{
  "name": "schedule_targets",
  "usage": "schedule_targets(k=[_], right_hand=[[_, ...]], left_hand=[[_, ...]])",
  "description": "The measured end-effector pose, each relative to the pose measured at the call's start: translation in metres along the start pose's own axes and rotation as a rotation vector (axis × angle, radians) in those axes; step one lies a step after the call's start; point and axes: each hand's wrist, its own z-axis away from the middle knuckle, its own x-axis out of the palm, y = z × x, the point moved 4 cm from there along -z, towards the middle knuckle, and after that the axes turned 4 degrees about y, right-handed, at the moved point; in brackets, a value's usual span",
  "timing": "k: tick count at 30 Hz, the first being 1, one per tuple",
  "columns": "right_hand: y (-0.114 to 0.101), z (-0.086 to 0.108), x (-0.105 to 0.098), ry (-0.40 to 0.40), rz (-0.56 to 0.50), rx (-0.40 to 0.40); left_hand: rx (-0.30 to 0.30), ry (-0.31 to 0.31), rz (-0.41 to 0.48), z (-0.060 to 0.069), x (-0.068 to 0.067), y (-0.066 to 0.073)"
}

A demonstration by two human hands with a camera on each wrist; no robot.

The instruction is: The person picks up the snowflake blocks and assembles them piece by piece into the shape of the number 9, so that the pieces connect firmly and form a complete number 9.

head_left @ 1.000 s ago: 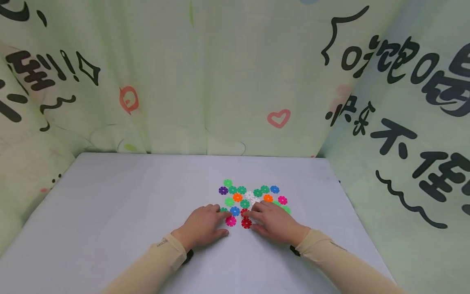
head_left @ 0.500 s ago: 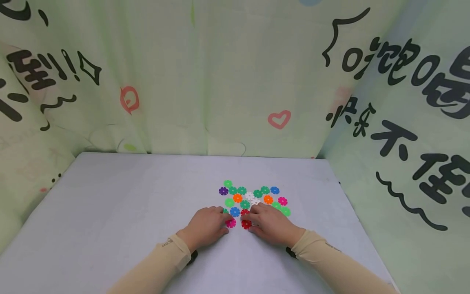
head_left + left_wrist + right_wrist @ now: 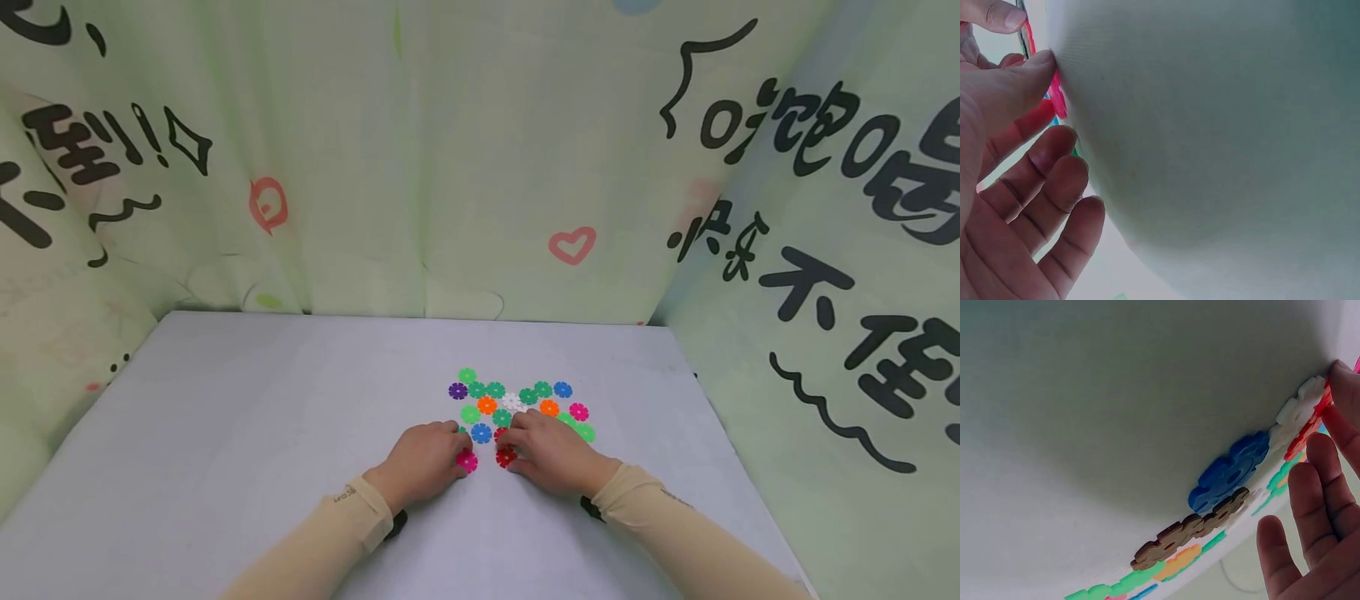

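Note:
A pink snowflake disc, a flat notched plastic piece, lies at the near left of a disc arrangement. My left hand pinches its edge between thumb and index finger; the other fingers are loosely bent in the left wrist view. At the near middle, a red snowflake disc is held between the thumb and index finger of my right hand. Another red disc is partly covered by that hand. A blue disc lies between the hands. White, blue and brown discs appear beside the right fingers.
Several green, orange, purple and white discs spread over the white table beyond the hands. A pale printed curtain rises behind the table and along both sides.
My left hand has closed on the pink disc and drawn it slightly nearer and left. My right fingers have come in around the near red disc, which has hardly moved.

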Motion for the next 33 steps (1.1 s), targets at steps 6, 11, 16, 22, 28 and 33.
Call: schedule_targets(k=[6, 11, 16, 22, 28, 33], right_hand=[[0.0023, 0.0002, -0.0004, -0.001, -0.013, 0.003], [0.0057, 0.0008, 0.0026, 0.007, -0.014, -0.003], [0.0065, -0.0005, 0.0034, -0.001, -0.039, 0.005], [0.0083, -0.005, 0.002, -0.049, -0.052, 0.035], [0.0085, -0.0075, -0.0002, -0.078, -0.099, 0.075], [0.0063, -0.0078, 0.0009, -0.071, -0.127, 0.114]], left_hand=[[0.004, -0.003, 0.005, 0.001, -0.0021, 0.0011], [-0.007, -0.006, 0.016, 0.0013, -0.0025, 0.0006], [-0.006, 0.001, 0.026, 0.0025, -0.0018, -0.0009], [0.012, -0.001, 0.022, 0.003, -0.0028, 0.0002], [0.063, 0.012, -0.029, 0.003, -0.0054, 0.0028], [0.094, 0.027, -0.06, 0.0041, -0.0077, 0.0039]])
